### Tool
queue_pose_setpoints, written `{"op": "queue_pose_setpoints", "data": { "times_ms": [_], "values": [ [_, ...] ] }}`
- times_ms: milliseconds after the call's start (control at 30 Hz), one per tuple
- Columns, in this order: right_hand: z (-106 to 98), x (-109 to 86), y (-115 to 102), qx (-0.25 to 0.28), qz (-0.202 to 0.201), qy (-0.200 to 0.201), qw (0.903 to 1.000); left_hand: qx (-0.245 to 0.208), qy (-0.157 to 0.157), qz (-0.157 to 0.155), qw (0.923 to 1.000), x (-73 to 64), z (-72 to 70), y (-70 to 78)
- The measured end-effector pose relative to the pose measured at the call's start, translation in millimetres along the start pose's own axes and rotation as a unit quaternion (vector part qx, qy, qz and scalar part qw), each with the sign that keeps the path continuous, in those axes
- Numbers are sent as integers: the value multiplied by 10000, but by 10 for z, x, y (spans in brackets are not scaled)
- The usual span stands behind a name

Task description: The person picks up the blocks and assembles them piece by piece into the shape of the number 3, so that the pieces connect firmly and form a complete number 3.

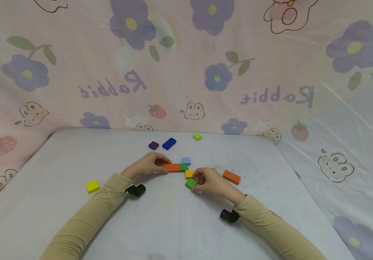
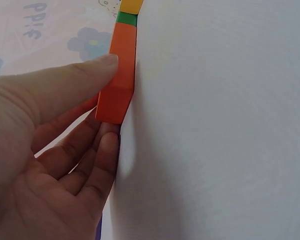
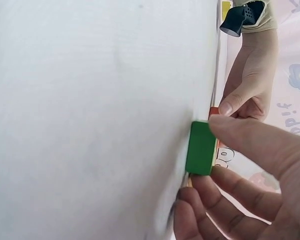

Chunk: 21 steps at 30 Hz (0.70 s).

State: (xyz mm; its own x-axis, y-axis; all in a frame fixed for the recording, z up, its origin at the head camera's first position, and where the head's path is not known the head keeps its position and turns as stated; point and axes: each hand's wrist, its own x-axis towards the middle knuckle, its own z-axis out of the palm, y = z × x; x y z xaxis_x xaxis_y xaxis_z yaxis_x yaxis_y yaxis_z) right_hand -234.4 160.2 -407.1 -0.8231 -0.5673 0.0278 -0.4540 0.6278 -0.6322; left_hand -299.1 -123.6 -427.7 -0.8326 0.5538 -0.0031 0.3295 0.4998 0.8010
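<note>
My left hand (image 1: 147, 164) pinches the left end of a long orange block (image 1: 172, 168) lying on the white table. In the left wrist view the thumb lies along one side of that orange block (image 2: 121, 65) and fingers are at the other. A small green block (image 1: 183, 167) sits against its right end, with a light blue block (image 1: 186, 161) behind and an amber block (image 1: 189, 174) in front. Between thumb and fingers my right hand (image 1: 210, 182) holds a second green block (image 1: 191, 183), just in front of the amber one; its broad green face (image 3: 201, 148) fills the grip.
A second orange block (image 1: 231, 177) lies to the right of my right hand. Farther back are a dark purple block (image 1: 153, 145), a blue block (image 1: 169, 143) and a lime block (image 1: 197, 137). At the left is a yellow block (image 1: 93, 186). A printed cloth (image 1: 180, 79) hangs behind the table.
</note>
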Motion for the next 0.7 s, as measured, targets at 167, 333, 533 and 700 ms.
{"op": "queue_pose_setpoints", "data": {
  "times_ms": [167,333,533,700],
  "values": [
    [2,11,-6,-25,-52,15,10000,-1,-10,20,10000,-3,-5,0],
    [3,10,-16,-68,-64,59,9999,8,-13,103,9999,2,-11,-2],
    [-8,-3,-41,-10,-74,9,10000,71,-16,196,9998,5,-15,-7],
    [-65,-35,-51,10,-122,-53,9999,92,-14,168,9998,7,-15,-7]
  ]
}}
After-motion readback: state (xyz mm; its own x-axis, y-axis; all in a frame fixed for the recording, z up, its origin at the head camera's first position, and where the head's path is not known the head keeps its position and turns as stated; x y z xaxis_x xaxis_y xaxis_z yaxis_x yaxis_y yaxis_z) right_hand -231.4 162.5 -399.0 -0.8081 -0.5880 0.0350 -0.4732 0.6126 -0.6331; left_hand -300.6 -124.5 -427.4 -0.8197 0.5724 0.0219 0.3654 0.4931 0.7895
